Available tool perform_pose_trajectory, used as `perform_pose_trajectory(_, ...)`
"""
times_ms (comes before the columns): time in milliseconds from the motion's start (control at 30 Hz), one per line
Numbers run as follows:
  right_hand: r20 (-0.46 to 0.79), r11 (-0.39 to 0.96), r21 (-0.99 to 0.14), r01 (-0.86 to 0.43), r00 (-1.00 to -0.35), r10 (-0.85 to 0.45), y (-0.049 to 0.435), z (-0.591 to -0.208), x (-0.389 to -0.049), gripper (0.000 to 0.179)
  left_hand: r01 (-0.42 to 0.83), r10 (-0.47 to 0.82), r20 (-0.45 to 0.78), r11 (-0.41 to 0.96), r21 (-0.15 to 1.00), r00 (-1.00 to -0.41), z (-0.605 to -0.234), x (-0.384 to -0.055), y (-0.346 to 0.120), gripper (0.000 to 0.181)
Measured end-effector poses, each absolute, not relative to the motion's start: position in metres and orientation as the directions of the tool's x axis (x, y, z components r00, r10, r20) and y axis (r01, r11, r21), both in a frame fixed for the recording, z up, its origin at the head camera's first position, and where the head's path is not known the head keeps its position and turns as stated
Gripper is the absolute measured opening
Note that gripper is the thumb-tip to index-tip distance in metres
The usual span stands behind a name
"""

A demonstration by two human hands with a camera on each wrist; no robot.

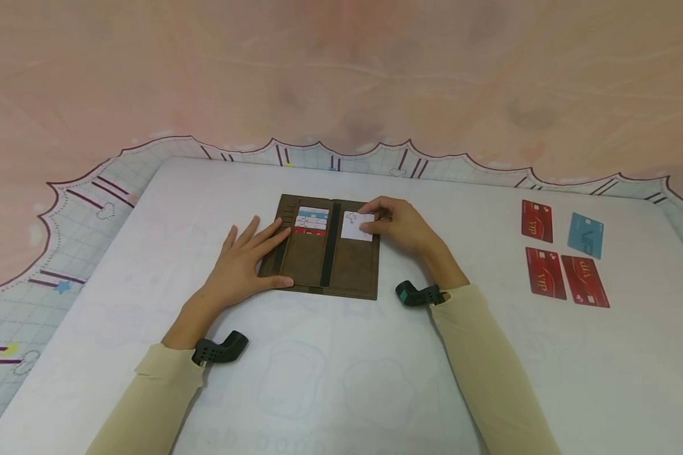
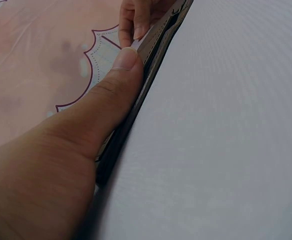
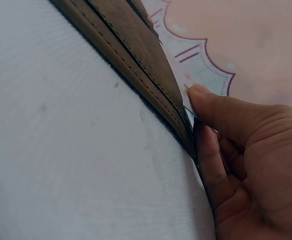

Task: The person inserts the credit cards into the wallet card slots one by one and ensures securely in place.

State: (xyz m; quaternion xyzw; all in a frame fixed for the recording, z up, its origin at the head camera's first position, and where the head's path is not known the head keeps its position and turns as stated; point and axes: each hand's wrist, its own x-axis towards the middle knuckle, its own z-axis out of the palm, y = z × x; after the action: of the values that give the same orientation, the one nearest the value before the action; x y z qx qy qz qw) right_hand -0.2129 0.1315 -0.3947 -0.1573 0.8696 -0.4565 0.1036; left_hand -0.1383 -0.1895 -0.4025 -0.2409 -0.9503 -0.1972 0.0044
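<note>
A brown wallet (image 1: 355, 272) lies unfolded on the white table. My left hand (image 1: 241, 265) rests on its left side with fingers spread, the thumb at the lower edge; the left wrist view shows that thumb (image 2: 103, 95) lying straight along the wallet. With thumb and fingers, my right hand (image 1: 404, 221) pinches a white card (image 1: 353, 230) at the upper part of the right panel. In the right wrist view the card's edge shows beside the thumb (image 3: 211, 102). How deep the card sits in a slot, I cannot tell. Several overlapping cards (image 1: 311, 222) fill the left panel's slots.
To the right on the table (image 1: 341, 392) lie three red VIP cards (image 1: 537, 220) and a blue VIP card (image 1: 586, 235), apart from the wallet. A patterned cloth border (image 1: 370, 159) runs behind the white surface. Each wrist wears a black band with a camera (image 1: 222, 347).
</note>
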Motion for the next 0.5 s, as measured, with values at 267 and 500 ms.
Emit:
perform_pose_trajectory(267, -0.03, 0.517, -0.836, -0.186, -0.924, -0.381, 0.1322, -0.3942, -0.2126, 0.027, 0.459, 0.456, 0.102, 0.808, 0.369, -0.884, -0.4028, -0.1386, -0.189, 0.093)
perform_pose_trajectory(500, -0.026, 0.509, -0.84, -0.19, -0.922, -0.386, 0.1319, -0.3944, -0.212, 0.027, 0.455, 0.453, 0.098, 0.808, 0.374, -0.886, -0.4032, -0.1386, -0.1886, 0.093)
